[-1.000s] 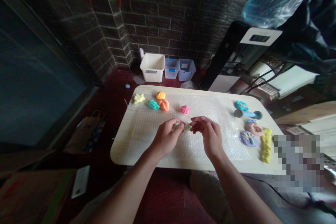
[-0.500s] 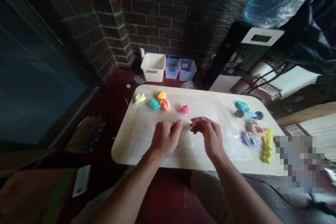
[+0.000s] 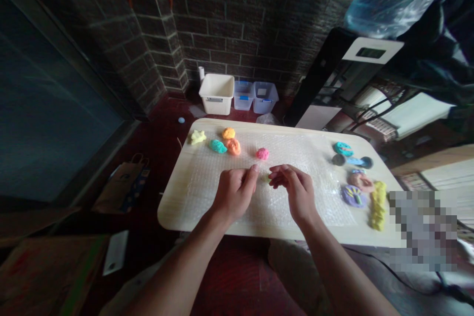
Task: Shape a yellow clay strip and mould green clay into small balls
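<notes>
My left hand (image 3: 237, 190) is closed above the bubble wrap (image 3: 207, 197), thumb pressed along the curled fingers. Whatever it may grip is hidden. Facing it, my right hand (image 3: 296, 188) has its fingers bent together, and a small yellow-green lump of modelling clay (image 3: 266, 178) shows at their tips. Just beyond both hands sits a pink clay ball (image 3: 262, 153). Farther left lie an orange lump (image 3: 233, 146), a yellow-orange lump (image 3: 228, 133), a teal lump (image 3: 218, 146) and a pale yellow star-like piece (image 3: 198, 137).
On the table's right side are a teal disc (image 3: 343, 148), a blue bar with grey ends (image 3: 351, 161), a peach piece (image 3: 365, 183), a purple disc (image 3: 353, 196) and a yellow twisted strip (image 3: 378, 206). Behind the table stand a white bin (image 3: 217, 103) and a water dispenser (image 3: 322, 74).
Both hands hold nearly the same pose and place. The view has shifted very slightly; the clay pieces on the table have not moved.
</notes>
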`<state>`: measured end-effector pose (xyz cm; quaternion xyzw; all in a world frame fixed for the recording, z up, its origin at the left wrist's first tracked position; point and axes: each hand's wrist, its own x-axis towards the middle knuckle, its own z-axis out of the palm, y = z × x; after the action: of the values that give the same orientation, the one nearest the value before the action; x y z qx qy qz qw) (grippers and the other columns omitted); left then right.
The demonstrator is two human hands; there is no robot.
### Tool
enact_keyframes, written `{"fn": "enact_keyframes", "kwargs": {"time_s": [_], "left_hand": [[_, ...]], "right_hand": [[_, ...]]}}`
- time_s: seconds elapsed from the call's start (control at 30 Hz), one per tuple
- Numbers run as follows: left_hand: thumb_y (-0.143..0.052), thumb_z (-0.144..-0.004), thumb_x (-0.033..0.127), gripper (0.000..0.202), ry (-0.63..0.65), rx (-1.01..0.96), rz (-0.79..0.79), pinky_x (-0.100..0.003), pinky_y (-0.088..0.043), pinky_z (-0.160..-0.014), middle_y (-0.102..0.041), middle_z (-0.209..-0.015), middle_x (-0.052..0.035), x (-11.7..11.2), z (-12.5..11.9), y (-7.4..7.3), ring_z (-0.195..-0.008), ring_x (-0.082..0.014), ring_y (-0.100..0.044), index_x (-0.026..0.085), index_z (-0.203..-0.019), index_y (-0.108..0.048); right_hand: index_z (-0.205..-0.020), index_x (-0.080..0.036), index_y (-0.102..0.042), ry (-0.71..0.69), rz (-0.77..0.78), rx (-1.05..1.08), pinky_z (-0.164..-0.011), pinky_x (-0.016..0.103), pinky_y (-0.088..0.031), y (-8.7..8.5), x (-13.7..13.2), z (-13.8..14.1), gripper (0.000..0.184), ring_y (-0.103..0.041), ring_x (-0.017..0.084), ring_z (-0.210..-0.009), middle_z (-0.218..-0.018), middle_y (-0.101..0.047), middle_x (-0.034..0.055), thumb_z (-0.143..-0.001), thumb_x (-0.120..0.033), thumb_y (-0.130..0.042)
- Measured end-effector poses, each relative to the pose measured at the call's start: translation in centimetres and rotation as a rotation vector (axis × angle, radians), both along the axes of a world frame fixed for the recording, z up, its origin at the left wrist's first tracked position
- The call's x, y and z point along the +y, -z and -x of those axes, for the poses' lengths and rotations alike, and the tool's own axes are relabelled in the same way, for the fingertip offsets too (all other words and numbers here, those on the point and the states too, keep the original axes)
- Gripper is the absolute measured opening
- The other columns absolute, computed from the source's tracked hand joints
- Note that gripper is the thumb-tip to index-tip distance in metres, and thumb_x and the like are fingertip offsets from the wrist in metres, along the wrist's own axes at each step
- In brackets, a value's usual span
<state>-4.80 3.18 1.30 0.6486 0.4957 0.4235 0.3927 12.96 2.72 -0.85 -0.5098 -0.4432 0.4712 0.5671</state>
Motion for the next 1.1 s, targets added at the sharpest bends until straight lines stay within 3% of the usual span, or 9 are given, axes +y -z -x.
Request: {"fn": "enact_keyframes", "kwargs": {"time_s": [0.17,0.33,0.43,0.6,0.73,0.9,1.1], "left_hand": [[-0.050,-0.101,0.045,0.059,-0.044,0.032,-0.081,-0.031,-0.022,-0.053,-0.034,-0.046,0.0039,0.1,0.3,0.3,-0.046,-0.0112,-0.036,0.022,-0.049,-0.034],[-0.044,-0.103,0.045,0.059,-0.047,-0.078,-0.018,-0.032,-0.022,-0.052,-0.032,-0.047,0.0036,0.1,0.2,0.1,-0.046,-0.0117,-0.034,0.023,-0.050,-0.032],[-0.051,-0.102,0.043,0.048,0.063,-0.145,0.058,-0.029,-0.028,-0.055,-0.041,-0.055,0.0037,0.1,0.2,0.5,-0.054,-0.0130,-0.041,0.021,-0.060,-0.043],[-0.056,-0.097,0.027,0.007,0.158,-0.143,0.175,-0.029,-0.042,-0.069,-0.061,-0.078,0.0020,0.4,0.0,1.8,-0.074,-0.0170,-0.058,0.022,-0.095,-0.059],[-0.064,-0.095,0.029,0.019,0.150,-0.135,0.172,-0.031,-0.048,-0.076,-0.072,-0.099,-0.0041,0.7,-0.2,2.5,-0.088,-0.0206,-0.066,0.021,-0.111,-0.065],[-0.068,-0.094,0.033,0.015,0.153,-0.091,0.150,-0.031,-0.047,-0.074,-0.074,-0.091,-0.0038,0.9,-0.2,2.7,-0.083,-0.0199,-0.066,0.018,-0.096,-0.070],[-0.069,-0.092,0.033,0.014,0.076,-0.062,0.115,-0.030,-0.045,-0.072,-0.071,-0.086,-0.0014,0.8,-0.3,2.4,-0.080,-0.0186,-0.065,0.019,-0.092,-0.066]], "right_hand": [[-0.088,-0.016,-0.081,-0.009,0.004,-0.005,-0.062,0.031,-0.049,0.0,-0.1,-0.1,0.034,-0.068,0.018,-0.064,-0.075,-0.075,0.0061,-0.096,-0.046,-0.066],[-0.088,-0.016,-0.081,-0.007,0.012,-0.016,-0.061,0.031,-0.049,0.0,-0.1,-0.1,0.035,-0.068,0.018,-0.063,-0.075,-0.075,0.0065,-0.096,-0.047,-0.066],[-0.089,-0.016,-0.081,-0.008,0.014,-0.018,-0.061,0.031,-0.049,0.0,0.0,-0.1,0.034,-0.067,0.018,-0.063,-0.074,-0.074,0.0062,-0.096,-0.047,-0.067],[-0.090,-0.017,-0.080,-0.014,0.009,-0.002,-0.060,0.031,-0.049,-0.1,0.0,0.1,0.032,-0.067,0.018,-0.063,-0.075,-0.074,0.0060,-0.095,-0.045,-0.067],[-0.090,-0.017,-0.080,-0.028,0.015,-0.012,-0.061,0.031,-0.049,-0.1,0.1,0.2,0.032,-0.067,0.018,-0.063,-0.077,-0.075,0.0063,-0.095,-0.045,-0.066],[-0.090,-0.017,-0.080,-0.029,0.022,-0.030,-0.062,0.032,-0.050,-0.1,0.0,0.1,0.033,-0.067,0.018,-0.064,-0.077,-0.075,0.0060,-0.095,-0.046,-0.066],[-0.089,-0.017,-0.080,-0.038,0.019,-0.035,-0.062,0.031,-0.049,-0.1,0.0,0.1,0.032,-0.067,0.018,-0.064,-0.075,-0.075,0.0059,-0.096,-0.045,-0.066]]}}
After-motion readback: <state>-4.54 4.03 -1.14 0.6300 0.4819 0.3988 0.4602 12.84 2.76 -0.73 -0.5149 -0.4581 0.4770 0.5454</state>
